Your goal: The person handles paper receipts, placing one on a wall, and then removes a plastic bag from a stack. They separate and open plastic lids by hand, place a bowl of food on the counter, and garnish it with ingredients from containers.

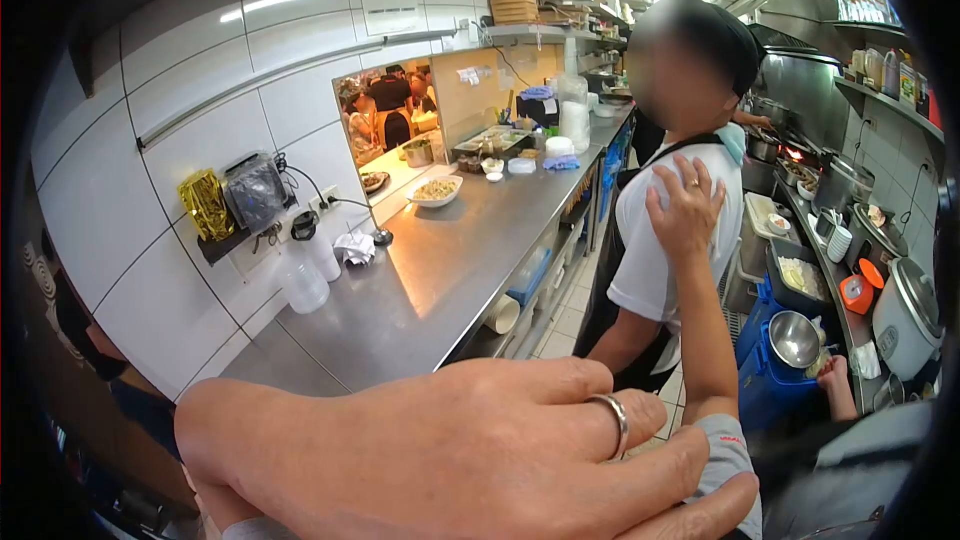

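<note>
My left hand [500, 440] fills the lower foreground, its back toward me and a ring on one finger. Its fingers stretch to the right, slightly bent and apart, in front of my grey right sleeve [728, 460]. Whether the fingertips touch the sleeve is unclear. Farther off, my right hand [688, 205] lies with spread fingers on the shoulder of a co-worker [650, 250] in a white shirt, black apron and dark cap. Neither hand shows a held object.
A steel counter [400, 290] bears a bowl of food [435, 190] and plastic containers [302, 280]. On the right stand a metal bowl [795, 338] on blue bins, a rice cooker [905, 315] and a lit stove [795, 154]. Another person's hand [833, 375] is near the bowl.
</note>
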A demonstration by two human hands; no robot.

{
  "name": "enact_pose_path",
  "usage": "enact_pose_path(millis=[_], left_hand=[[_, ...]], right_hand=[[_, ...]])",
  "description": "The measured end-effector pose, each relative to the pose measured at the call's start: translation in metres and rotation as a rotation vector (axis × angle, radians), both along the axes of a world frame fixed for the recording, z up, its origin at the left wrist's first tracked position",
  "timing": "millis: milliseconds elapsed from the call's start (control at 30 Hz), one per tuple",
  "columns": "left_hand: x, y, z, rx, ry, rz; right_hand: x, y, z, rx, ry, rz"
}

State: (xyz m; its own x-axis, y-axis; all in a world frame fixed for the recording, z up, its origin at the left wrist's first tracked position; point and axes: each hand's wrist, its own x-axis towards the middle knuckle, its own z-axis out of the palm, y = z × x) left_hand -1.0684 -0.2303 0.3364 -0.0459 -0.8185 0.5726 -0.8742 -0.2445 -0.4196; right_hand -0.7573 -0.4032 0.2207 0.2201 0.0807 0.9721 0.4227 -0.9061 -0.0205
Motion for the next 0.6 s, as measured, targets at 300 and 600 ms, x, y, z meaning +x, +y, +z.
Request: enact_pose_path(millis=[300, 600], left_hand=[[-0.002, -0.022, 0.007, 0.535, 0.715, 0.427], [0.041, -0.023, -0.024, 0.568, 0.960, 0.337]], right_hand=[[0.034, -0.015, -0.002, -0.154, 0.097, -0.011], [0.067, -0.013, -0.012, -0.164, 0.005, -0.089]])
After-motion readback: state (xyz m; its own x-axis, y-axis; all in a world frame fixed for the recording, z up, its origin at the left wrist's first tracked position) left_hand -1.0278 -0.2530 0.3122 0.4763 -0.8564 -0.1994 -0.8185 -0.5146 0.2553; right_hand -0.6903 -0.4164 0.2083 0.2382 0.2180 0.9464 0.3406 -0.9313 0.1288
